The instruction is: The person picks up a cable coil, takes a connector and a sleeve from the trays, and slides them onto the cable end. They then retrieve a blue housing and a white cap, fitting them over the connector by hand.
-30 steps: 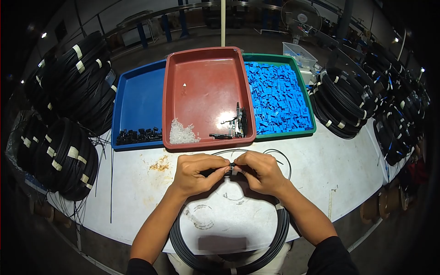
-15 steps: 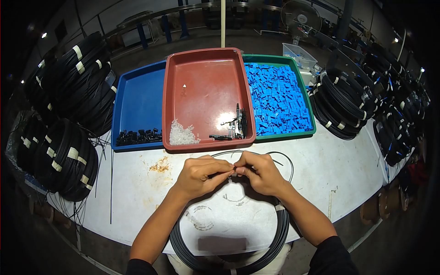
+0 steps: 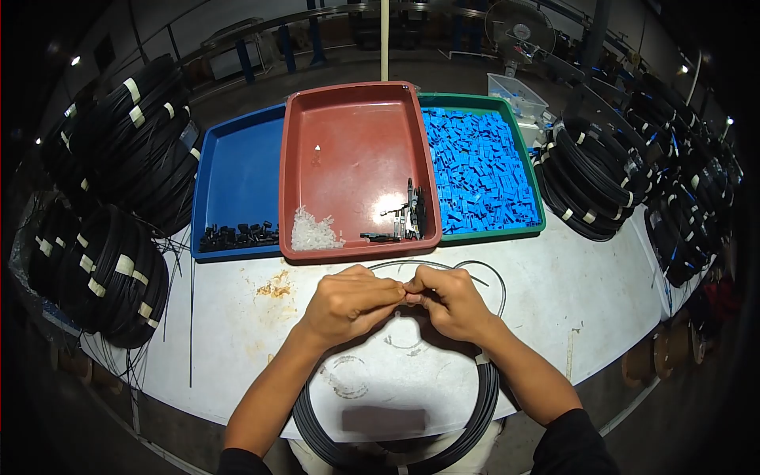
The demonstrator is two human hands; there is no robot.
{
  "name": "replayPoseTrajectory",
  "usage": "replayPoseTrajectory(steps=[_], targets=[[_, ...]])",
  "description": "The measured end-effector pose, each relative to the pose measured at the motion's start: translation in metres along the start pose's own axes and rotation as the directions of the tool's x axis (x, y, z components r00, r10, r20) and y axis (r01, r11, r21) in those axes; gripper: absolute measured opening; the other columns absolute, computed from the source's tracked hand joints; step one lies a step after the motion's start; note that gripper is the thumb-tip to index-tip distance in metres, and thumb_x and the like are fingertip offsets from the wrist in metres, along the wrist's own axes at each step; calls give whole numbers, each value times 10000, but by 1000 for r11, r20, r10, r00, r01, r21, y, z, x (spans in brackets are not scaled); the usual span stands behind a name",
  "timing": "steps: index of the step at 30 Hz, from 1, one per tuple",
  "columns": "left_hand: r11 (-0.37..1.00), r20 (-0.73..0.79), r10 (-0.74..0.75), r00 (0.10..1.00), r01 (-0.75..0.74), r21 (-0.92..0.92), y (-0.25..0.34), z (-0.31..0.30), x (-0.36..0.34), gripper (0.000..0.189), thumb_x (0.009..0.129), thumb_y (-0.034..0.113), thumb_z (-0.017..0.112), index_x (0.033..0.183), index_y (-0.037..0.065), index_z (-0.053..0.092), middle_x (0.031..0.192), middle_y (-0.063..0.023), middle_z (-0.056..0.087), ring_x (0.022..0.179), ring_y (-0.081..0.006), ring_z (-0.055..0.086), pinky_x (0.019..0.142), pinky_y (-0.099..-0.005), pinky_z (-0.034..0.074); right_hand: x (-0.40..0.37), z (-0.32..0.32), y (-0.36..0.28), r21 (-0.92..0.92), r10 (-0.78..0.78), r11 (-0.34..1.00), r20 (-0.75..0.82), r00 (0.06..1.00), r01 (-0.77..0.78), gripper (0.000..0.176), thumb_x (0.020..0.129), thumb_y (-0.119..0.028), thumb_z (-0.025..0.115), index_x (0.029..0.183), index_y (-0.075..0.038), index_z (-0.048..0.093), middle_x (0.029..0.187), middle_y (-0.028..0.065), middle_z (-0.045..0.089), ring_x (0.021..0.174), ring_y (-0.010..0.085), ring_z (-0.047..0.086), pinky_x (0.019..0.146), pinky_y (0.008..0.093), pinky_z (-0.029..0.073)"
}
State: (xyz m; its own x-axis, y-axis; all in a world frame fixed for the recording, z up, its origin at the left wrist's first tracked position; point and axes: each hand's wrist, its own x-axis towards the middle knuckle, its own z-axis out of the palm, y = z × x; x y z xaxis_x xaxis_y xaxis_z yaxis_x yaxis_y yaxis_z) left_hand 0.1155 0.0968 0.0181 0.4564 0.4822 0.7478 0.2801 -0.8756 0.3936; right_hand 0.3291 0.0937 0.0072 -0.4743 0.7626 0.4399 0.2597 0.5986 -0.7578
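Observation:
My left hand and my right hand meet fingertip to fingertip over the white table. Both are closed in a pinch, and what lies between the fingertips is too small and hidden to name. Below them a coil of black cable rests at the table's front edge, wrapped with light tape. A thin loop of cable curves out behind and beside my right hand.
Behind the hands stand a blue tray with black parts, a red tray with clear and black pieces, and a green tray full of blue connectors. Cable coils flank the left, more coils the right.
The fingertips have shifted slightly against each other, with the left fingers now covering more of the pinch point. The trays and coils look the same.

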Motion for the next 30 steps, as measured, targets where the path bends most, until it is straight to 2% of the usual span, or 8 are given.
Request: replayPoseTrajectory(steps=[9,13,16,21,22,23,25,30], targets=[[639,150,-615,774,601,-480,12,-4,2,143,847,30,786,978,-28,779,877,-126,782,749,-139,733,720,-261,592,6,-4,-11,-522,-522,725,11,853,450,114,819,30,687,838,-9,581,826,133,626,744,291,609,667,392,493],[974,59,179,982,-185,133,3,-1,1,198,717,-40,814,904,5,767,833,-102,767,661,-243,709,638,-316,574,3,-5,-17,45,163,985,30,986,-164,144,871,32,669,848,23,527,746,193,637,680,346,630,656,382,494],[981,13,127,992,-128,144,6,-3,4,177,734,-32,809,904,2,774,842,-108,772,674,-229,722,648,-311,579,2,2,-10,32,39,999,-61,997,-37,133,869,32,671,855,21,540,780,183,634,706,344,632,661,392,497],[615,162,-667,727,660,-431,14,-3,0,168,733,-23,813,896,4,783,834,-108,774,695,-221,736,659,-305,583,6,0,-12,-432,-472,804,-46,880,409,172,743,10,690,850,7,555,803,183,607,713,348,589,673,428,498],[617,161,-665,729,658,-432,12,-2,0,168,733,-23,813,896,4,783,834,-108,774,695,-221,736,659,-305,583,4,0,-9,-434,-473,802,-46,880,409,172,743,10,690,850,7,555,803,183,607,713,348,589,673,428,498],[902,45,-371,927,372,-219,9,-3,1,168,729,-23,815,892,4,781,834,-107,773,693,-225,732,657,-307,582,2,1,-4,-314,-320,905,-56,946,288,164,765,7,695,858,6,560,800,185,612,714,348,595,669,429,496],[984,74,135,988,-143,111,0,-2,-3,173,720,-24,818,885,12,779,838,-100,773,685,-236,723,641,-311,579,-1,-2,-4,-22,79,997,34,996,-79,140,834,5,701,880,8,570,805,188,634,730,357,627,664,427,496],[998,-6,-27,1000,27,55,3,-2,-3,165,741,-20,819,902,2,786,848,-116,777,720,-216,739,638,-303,582,3,2,-5,-93,-116,990,-89,989,108,154,812,25,709,886,16,574,823,172,641,737,342,624,678,409,508]])
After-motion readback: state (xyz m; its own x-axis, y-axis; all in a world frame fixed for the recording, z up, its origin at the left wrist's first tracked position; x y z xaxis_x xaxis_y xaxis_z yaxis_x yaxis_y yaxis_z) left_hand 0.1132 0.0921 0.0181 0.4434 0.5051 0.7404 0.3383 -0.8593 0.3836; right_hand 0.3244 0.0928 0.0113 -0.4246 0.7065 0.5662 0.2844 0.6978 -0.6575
